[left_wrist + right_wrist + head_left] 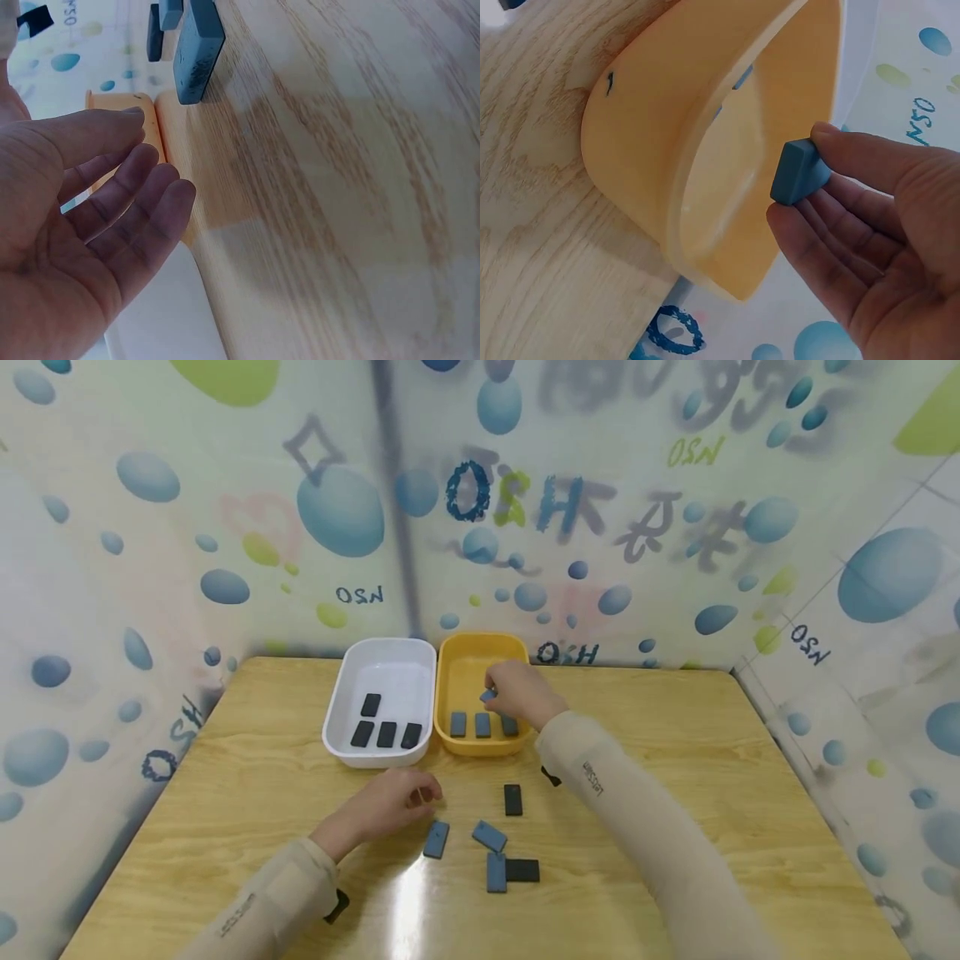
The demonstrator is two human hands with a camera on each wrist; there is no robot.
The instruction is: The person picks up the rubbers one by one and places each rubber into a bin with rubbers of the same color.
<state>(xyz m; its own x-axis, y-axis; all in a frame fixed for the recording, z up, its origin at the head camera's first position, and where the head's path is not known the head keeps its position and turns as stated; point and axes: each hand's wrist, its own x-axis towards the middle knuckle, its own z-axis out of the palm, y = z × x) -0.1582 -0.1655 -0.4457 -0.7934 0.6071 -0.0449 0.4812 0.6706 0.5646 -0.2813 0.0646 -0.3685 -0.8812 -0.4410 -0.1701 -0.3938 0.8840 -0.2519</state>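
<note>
Over the yellow tray, my right hand pinches a blue rectangular block between thumb and fingers. Three blue blocks lie in a row along that tray's near side, the right one partly covered by the hand. My left hand hovers above the table with relaxed fingers and holds nothing. Nearest to it is a loose blue block. Further right lie a tilted blue block and another blue block beside a black block. One more black block lies closer to the yellow tray.
A white tray with several black blocks stands directly left of the yellow one. Both are near the back of the wooden table. A wall covering printed with blue and green ovals rises behind and on both sides.
</note>
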